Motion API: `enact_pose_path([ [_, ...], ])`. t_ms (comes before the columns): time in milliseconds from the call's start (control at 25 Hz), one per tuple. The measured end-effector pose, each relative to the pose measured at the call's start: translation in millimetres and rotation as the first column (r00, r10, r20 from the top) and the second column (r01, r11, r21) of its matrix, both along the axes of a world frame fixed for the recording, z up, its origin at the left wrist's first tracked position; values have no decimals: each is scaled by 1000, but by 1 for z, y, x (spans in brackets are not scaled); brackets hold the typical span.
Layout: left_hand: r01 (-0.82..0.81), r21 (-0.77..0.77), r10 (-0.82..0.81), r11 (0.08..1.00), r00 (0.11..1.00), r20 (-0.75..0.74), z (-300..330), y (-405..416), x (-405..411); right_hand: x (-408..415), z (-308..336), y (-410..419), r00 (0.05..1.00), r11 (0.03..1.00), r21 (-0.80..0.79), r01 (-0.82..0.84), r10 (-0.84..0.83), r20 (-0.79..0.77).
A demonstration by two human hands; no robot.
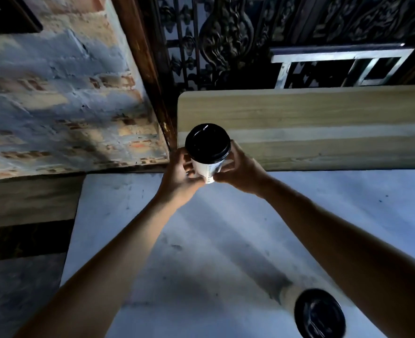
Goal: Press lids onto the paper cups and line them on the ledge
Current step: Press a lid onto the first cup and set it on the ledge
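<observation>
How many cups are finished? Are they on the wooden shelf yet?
Two cups show, and both already wear black lids. The left hand and right hand hold one lidded cup together at the left end of the wooden ledge, not clearly set down yet. The second lidded cup waits near the bottom right, still to be carried over. No cup stands farther along the ledge so far.
</observation>
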State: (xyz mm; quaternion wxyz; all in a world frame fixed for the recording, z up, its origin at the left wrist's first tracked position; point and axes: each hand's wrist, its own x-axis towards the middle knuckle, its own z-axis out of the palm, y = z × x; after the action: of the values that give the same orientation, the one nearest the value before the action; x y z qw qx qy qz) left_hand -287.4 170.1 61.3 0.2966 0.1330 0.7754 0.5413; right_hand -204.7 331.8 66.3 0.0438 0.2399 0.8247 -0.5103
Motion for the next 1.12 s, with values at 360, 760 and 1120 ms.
enact_pose_path([
  [360,99,-58,-106,993,982,-153,-106,65,-132,-119,-91,50,994,995,88,36,-27,-104],
  [760,109,-15,-110,994,987,-115,-148,72,-177,-165,-138,63,994,986,160,43,-27,-103],
  [1120,77,-33,-81,997,985,-154,-154,52,-166,-154,-136,53,998,989,137,58,-62,31],
])
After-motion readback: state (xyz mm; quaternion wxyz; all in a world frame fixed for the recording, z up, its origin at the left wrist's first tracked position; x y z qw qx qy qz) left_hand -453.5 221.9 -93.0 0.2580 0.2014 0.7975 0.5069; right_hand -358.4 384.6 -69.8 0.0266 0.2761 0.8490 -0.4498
